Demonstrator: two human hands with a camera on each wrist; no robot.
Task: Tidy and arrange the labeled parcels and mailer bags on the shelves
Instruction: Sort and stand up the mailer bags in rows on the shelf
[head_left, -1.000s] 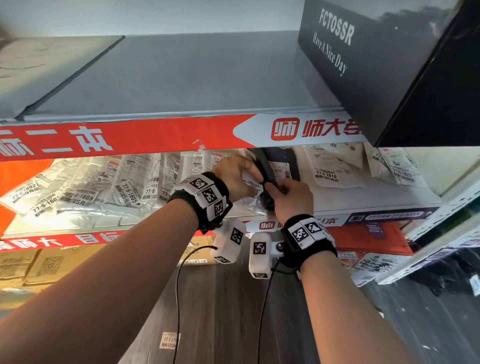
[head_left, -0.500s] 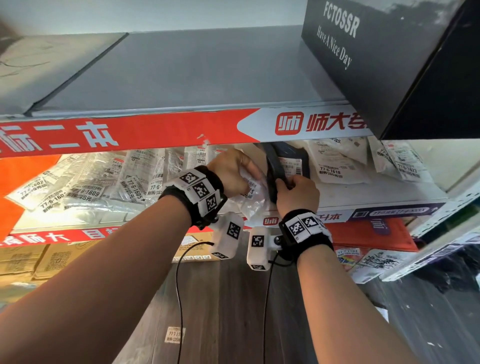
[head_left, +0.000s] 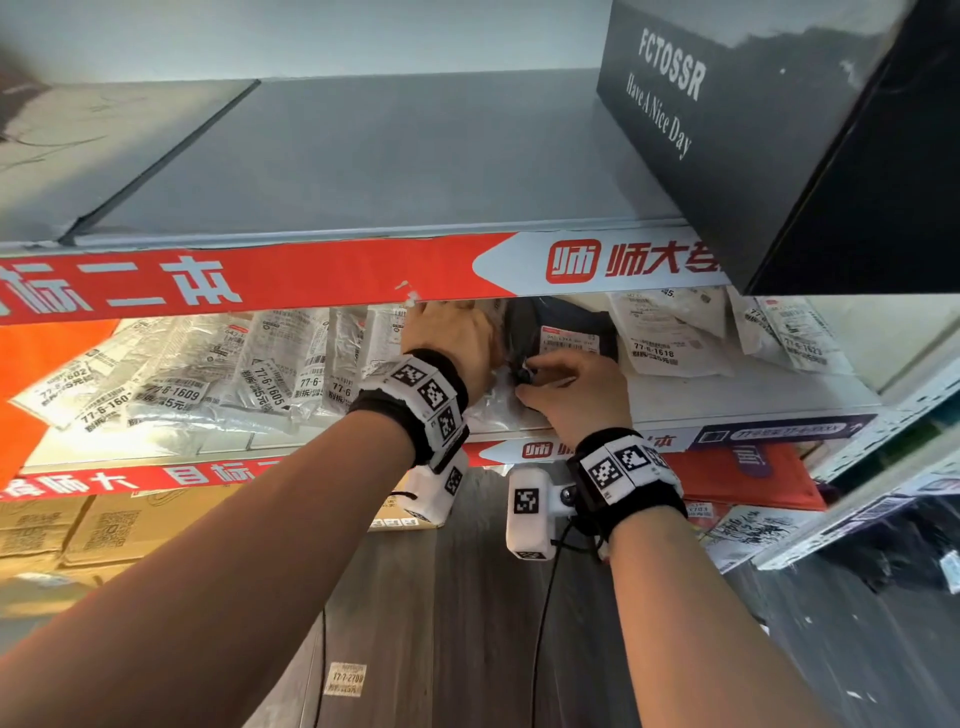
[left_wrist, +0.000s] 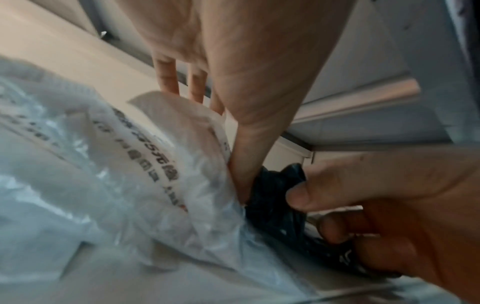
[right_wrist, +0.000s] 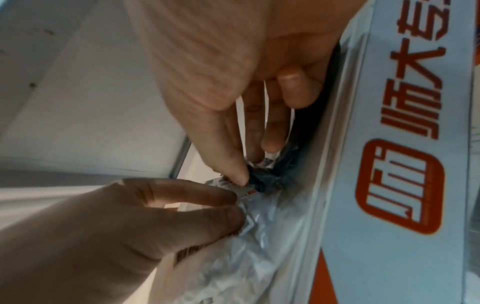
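Since a moment ago both hands have pushed deeper under the shelf (head_left: 332, 283) edge, and the black bag (head_left: 563, 325) now lies further back, so it seems nearly slotted into the row. The right hand (head_left: 576, 392) pinches the bag's crumpled black corner between thumb and curled fingers. Just beside it, the left hand (head_left: 454, 340) has fingers nearly straight, pressing the clear bag (left_wrist: 109, 185) aside, touching it without gripping.

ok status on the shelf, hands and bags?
Right hand pinching black bag by its corner. Left hand pressing white bag aside, fingers straight. Both bags on shelf, touching; neighbours crowd both sides.
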